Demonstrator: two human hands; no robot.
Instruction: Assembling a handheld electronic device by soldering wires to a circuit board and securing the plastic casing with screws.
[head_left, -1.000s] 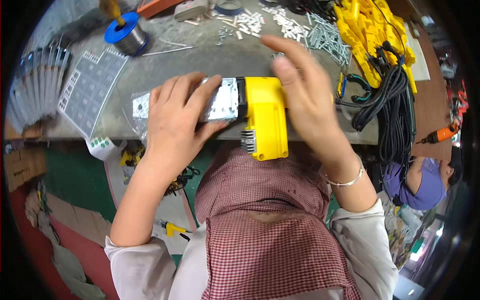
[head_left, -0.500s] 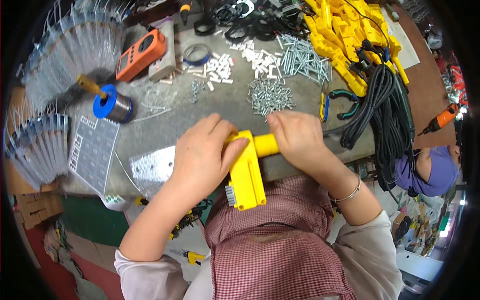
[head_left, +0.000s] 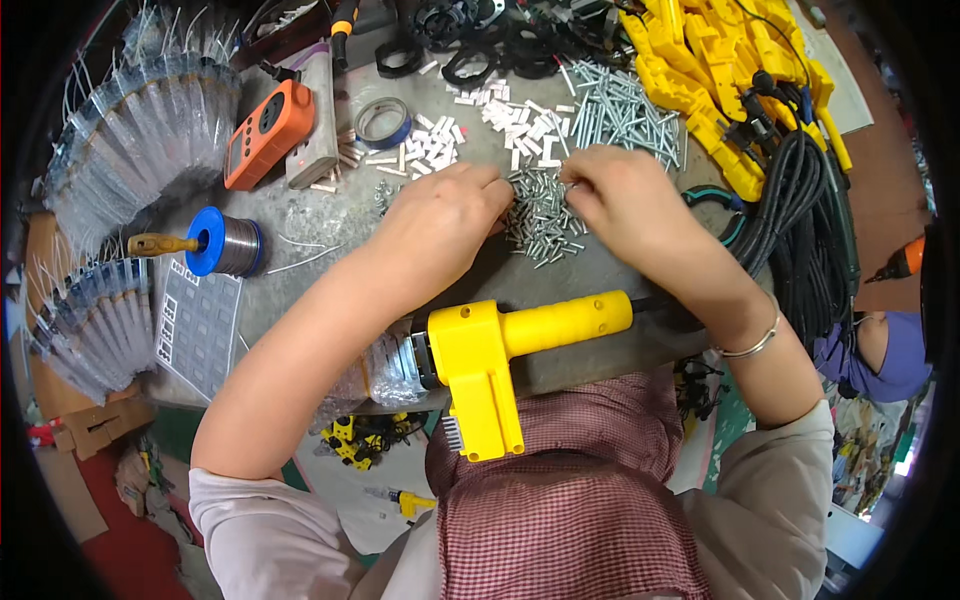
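A yellow tool housing (head_left: 470, 345) with a round handle (head_left: 568, 323) lies at the table's front edge, its near end overhanging. A black cable leaves the handle and passes beneath my right forearm. Beyond it is a heap of small screws (head_left: 545, 215). My left hand (head_left: 445, 215) is at the heap's left side, thumb and fingers drawn together. At the right side, my right hand (head_left: 625, 195) has its fingertips curled down in a pinch. Whatever either hand holds is hidden.
Long screws (head_left: 630, 112), white sleeves (head_left: 435, 143) and yellow housings (head_left: 690, 60) lie at the back. Coiled black cables (head_left: 800, 215) and pliers stand right. Left are a solder spool (head_left: 225, 243), an orange meter (head_left: 268, 135), a tape roll (head_left: 383, 122) and wrapped parts (head_left: 140, 130).
Both hands have let go of the yellow housing and moved forward to the small screws. The housing now rests on the table edge.
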